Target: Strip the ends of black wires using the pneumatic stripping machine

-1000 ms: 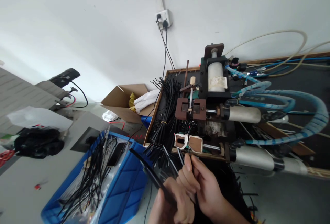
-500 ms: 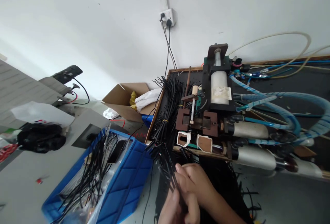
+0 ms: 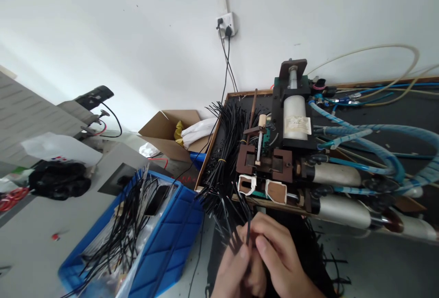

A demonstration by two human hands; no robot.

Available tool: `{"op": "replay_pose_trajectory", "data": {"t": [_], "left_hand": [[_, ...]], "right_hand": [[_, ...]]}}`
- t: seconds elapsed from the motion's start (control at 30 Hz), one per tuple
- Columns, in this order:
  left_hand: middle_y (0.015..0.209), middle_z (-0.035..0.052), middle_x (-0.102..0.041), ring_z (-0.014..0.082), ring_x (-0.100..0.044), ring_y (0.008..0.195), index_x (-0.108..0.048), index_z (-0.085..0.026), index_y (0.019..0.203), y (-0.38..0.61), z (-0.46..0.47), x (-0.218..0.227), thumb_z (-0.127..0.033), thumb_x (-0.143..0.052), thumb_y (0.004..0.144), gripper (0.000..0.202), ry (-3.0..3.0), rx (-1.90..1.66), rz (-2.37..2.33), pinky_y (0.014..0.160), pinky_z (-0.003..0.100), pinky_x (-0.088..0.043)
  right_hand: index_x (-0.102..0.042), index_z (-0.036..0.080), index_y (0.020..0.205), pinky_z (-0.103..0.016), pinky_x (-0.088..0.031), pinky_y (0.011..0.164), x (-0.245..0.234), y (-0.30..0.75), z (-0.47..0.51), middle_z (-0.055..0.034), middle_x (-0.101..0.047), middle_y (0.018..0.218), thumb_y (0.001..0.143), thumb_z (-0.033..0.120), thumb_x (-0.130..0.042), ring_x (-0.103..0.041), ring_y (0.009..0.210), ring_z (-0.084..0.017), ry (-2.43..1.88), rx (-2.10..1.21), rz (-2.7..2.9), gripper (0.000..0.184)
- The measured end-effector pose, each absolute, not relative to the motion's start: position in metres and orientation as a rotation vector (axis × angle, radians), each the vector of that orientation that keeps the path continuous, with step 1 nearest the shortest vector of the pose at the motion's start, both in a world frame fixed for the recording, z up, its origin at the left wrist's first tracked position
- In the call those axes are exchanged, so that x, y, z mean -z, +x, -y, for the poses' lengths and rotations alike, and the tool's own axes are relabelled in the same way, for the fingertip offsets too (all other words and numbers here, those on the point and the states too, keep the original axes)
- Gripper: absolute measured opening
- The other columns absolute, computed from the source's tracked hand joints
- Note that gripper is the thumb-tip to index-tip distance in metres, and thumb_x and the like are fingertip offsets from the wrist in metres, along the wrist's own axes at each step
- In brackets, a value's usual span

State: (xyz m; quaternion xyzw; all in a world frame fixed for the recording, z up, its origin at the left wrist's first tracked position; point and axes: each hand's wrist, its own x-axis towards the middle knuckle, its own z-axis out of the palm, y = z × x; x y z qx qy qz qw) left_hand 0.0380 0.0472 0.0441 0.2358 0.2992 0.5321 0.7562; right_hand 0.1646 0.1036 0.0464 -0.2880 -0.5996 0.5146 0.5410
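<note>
Both hands are together at the bottom centre. My left hand [image 3: 235,273] is closed around a small bunch of thin black wires [image 3: 229,229] that fan up and to the left. My right hand [image 3: 276,254] pinches one black wire [image 3: 248,225] between thumb and fingers, holding it upright. Just beyond the hands sits a pneumatic machine [image 3: 291,151] with brown jaws [image 3: 264,163] and two taped slots [image 3: 262,188]. A tied bundle of black wires [image 3: 222,151] lies on the machine's left side.
A blue crate [image 3: 161,247] holding several black wires stands at lower left. An open cardboard box [image 3: 171,135] sits behind it. Blue hoses [image 3: 377,147] and metal cylinders [image 3: 339,211] spread to the right. A wall socket [image 3: 227,23] with cables is above. Loose black wire scraps [image 3: 329,266] lie at lower right.
The view shifted slightly, moving the scene to the right. My right hand came off the machine's slots back toward me and now pinches a single wire upright beside the left hand's bunch.
</note>
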Motion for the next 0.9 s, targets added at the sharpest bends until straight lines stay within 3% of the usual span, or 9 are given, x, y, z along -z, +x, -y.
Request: {"op": "replay_pose_trajectory", "data": {"t": [0.07,0.13,0.23,0.37,0.47,0.57,0.63,0.73,0.9], "left_hand": [[0.056,-0.0108,-0.035,0.0088,-0.026,0.048,-0.059,-0.021,0.123,0.039,-0.047,-0.047,-0.056,-0.072,0.098,0.045,0.448,-1.160,-0.676,0.052,0.023,-0.027],[0.054,-0.0115,-0.034,0.0079,-0.023,0.047,-0.059,-0.023,0.112,0.039,-0.048,-0.048,-0.053,-0.077,0.095,0.038,0.405,-1.161,-0.676,0.052,0.023,-0.027],[0.054,-0.0094,-0.038,0.0086,-0.026,0.046,-0.057,-0.023,0.097,0.041,-0.052,-0.047,-0.056,-0.070,0.099,0.035,0.404,-1.182,-0.683,0.050,0.023,-0.027],[0.067,0.0015,-0.061,0.0147,-0.053,0.059,-0.057,-0.021,0.080,0.047,-0.060,-0.051,-0.057,-0.061,0.103,0.043,0.393,-1.372,-0.700,0.064,0.028,-0.045],[0.083,0.0053,-0.067,0.0204,-0.062,0.075,-0.062,-0.020,0.078,0.049,-0.065,-0.056,-0.054,-0.069,0.099,0.041,0.355,-1.503,-0.772,0.078,0.035,-0.052],[0.071,-0.0005,-0.057,0.0129,-0.049,0.059,-0.065,-0.020,0.083,0.046,-0.064,-0.057,-0.057,-0.072,0.096,0.040,0.261,-1.472,-0.894,0.063,0.027,-0.048],[0.061,-0.0064,-0.041,0.0085,-0.032,0.050,-0.067,-0.021,0.088,0.042,-0.061,-0.055,-0.061,-0.073,0.094,0.041,0.221,-1.415,-0.945,0.053,0.021,-0.037],[0.056,-0.0116,-0.020,0.0065,-0.016,0.048,-0.069,-0.020,0.090,0.039,-0.058,-0.052,-0.059,-0.076,0.093,0.040,0.316,-1.419,-0.901,0.049,0.019,-0.030],[0.056,-0.0126,-0.014,0.0059,-0.011,0.048,-0.072,-0.019,0.089,0.042,-0.057,-0.050,-0.060,-0.075,0.093,0.041,0.427,-1.475,-0.826,0.049,0.018,-0.030]], "right_hand": [[-0.076,0.023,0.101,-0.028,-0.049,0.065,-0.054,0.166,-0.102,-0.0047,-0.065,0.087,0.106,0.032,-0.057,-0.064,0.072,-0.018,-0.670,-1.284,1.445,0.022],[-0.078,0.022,0.096,-0.027,-0.048,0.063,-0.056,0.165,-0.101,-0.0043,-0.063,0.086,0.104,0.033,-0.062,-0.063,0.071,-0.017,-0.696,-1.327,1.404,0.021],[-0.077,0.021,0.086,-0.027,-0.048,0.063,-0.054,0.163,-0.098,-0.0032,-0.059,0.082,0.105,0.037,-0.063,-0.062,0.069,-0.016,-0.729,-1.365,1.263,0.028],[-0.070,0.020,0.087,-0.028,-0.043,0.055,-0.050,0.163,-0.093,-0.0031,-0.057,0.086,0.109,0.046,-0.054,-0.054,0.059,-0.013,-0.709,-1.499,1.053,0.038],[-0.063,0.020,0.082,-0.028,-0.039,0.056,-0.051,0.169,-0.093,0.0007,-0.053,0.067,0.111,0.053,-0.047,-0.047,0.056,-0.014,-0.759,-1.576,1.114,0.046],[-0.062,0.020,0.081,-0.028,-0.036,0.057,-0.052,0.173,-0.095,0.0019,-0.055,0.061,0.111,0.052,-0.046,-0.046,0.055,-0.014,-0.904,-1.659,1.405,0.047],[-0.060,0.021,0.074,-0.028,-0.037,0.061,-0.051,0.173,-0.095,0.0004,-0.058,0.065,0.107,0.048,-0.051,-0.051,0.063,-0.015,-1.029,-1.607,1.618,0.044],[-0.050,0.021,0.063,-0.028,-0.036,0.063,-0.048,0.172,-0.095,0.0016,-0.054,0.062,0.102,0.042,-0.054,-0.051,0.064,-0.016,-1.161,-1.501,1.748,0.045],[-0.049,0.021,0.059,-0.028,-0.035,0.058,-0.046,0.175,-0.095,0.0024,-0.052,0.056,0.101,0.040,-0.058,-0.049,0.058,-0.015,-1.113,-1.452,1.717,0.047]]}}
